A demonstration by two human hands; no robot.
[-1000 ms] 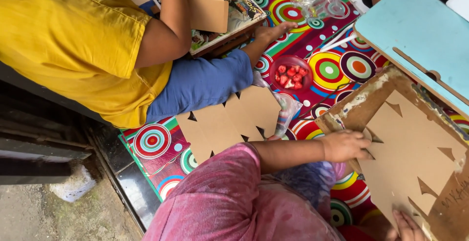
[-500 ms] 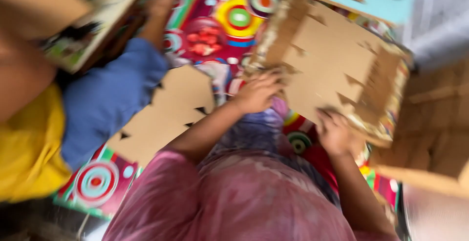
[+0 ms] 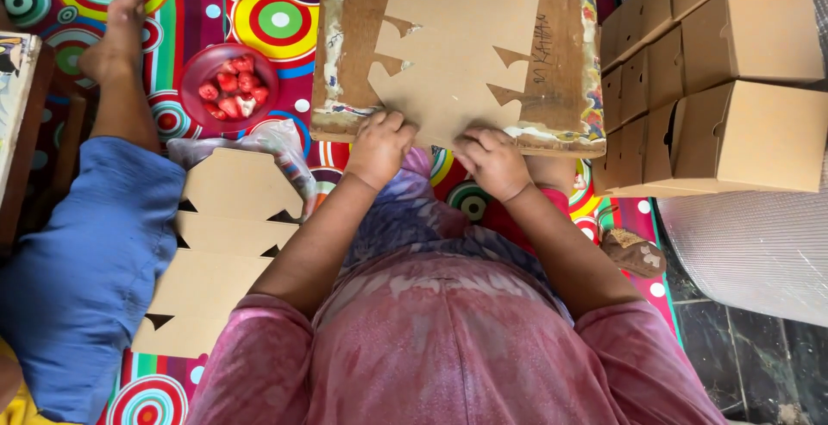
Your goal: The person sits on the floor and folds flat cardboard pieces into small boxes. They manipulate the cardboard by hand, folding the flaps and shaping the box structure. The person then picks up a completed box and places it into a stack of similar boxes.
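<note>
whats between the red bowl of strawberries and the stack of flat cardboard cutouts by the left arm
In the head view, a crumpled clear plastic bag lies between the red bowl and the flat cardboard cutouts.

Plain tan cardboard sheet, red bowl of red pieces, brown boxes, and a red mat patterned with multicoloured concentric circles.
</note>
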